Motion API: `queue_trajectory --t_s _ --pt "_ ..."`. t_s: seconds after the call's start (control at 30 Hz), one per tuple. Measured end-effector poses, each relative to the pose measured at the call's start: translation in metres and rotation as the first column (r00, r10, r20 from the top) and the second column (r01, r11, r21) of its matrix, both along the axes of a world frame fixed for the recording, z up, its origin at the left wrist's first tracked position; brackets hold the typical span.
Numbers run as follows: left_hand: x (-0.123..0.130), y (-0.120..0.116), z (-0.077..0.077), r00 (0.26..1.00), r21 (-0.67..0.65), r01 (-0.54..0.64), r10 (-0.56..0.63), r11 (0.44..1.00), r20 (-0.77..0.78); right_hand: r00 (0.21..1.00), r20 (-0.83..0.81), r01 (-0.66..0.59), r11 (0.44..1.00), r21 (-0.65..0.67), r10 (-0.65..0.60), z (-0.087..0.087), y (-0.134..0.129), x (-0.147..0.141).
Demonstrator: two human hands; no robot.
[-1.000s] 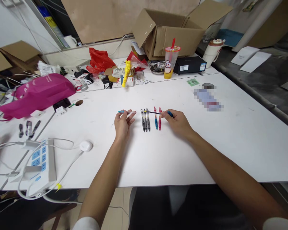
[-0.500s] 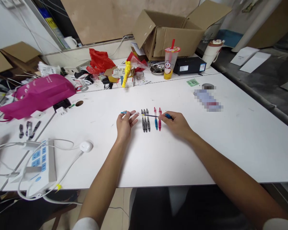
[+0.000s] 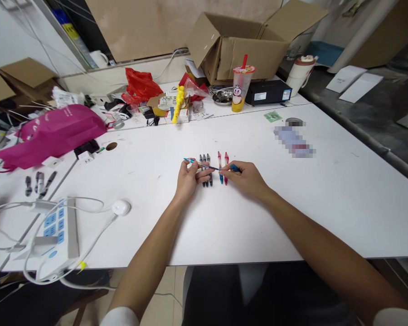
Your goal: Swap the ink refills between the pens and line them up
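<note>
My left hand [image 3: 187,179] pinches the clear, blue-ended pen barrel [image 3: 189,160], its other fingers spread below. My right hand [image 3: 250,179] grips a dark pen refill [image 3: 211,168] between thumb and forefinger, and a blue pen part [image 3: 235,168] shows in the same hand. The refill lies in line with the barrel and its far end appears to be inside it. Under my left fingers, three grey-black pens [image 3: 205,158] lie side by side, partly covered. A pen with a pink top and blue grip [image 3: 221,177] and a pink pen [image 3: 226,157] lie beside my right fingertips.
Left are a power strip [image 3: 70,231] with white cables, a round white charger [image 3: 121,207], several dark pens [image 3: 40,182] and a magenta bag [image 3: 64,129]. At the back stand a drink cup [image 3: 238,93], a black box [image 3: 268,92] and an open cardboard box [image 3: 248,59].
My left hand has moved right, closer to my right hand, which has shifted slightly left. Less of the refill shows between them. Another person's hand at the left edge has become blurred.
</note>
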State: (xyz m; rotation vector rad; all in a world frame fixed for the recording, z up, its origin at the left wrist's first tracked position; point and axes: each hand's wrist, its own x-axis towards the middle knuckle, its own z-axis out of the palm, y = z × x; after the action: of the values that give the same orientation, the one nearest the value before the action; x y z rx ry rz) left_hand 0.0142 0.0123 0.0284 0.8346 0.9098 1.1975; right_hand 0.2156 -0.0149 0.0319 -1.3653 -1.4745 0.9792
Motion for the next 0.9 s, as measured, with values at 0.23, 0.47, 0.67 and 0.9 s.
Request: queue_trajectory --t_s 0.23,0.47,0.67,0.9 --pt "0.001 0.001 -0.003 1.000 0.051 -0.002 0.001 0.999 0.031 0.997 0.040 -0.063 0.998 0.014 0.062 -0.005 -0.002 -0.003" --pt "-0.004 0.004 0.001 0.993 -0.001 -0.115 0.115 0.993 0.038 0.997 0.053 -0.054 0.990 0.131 0.047 -0.003 0.002 0.003" --pt "-0.006 0.006 0.000 0.990 -0.013 -0.131 0.132 0.991 0.041 0.998 0.051 -0.055 0.983 0.177 0.047 -0.008 0.004 0.005" --pt "0.000 0.002 0.000 0.995 0.017 -0.096 0.096 0.995 0.005 0.997 0.057 -0.058 0.981 0.186 0.048 -0.012 0.004 0.002"
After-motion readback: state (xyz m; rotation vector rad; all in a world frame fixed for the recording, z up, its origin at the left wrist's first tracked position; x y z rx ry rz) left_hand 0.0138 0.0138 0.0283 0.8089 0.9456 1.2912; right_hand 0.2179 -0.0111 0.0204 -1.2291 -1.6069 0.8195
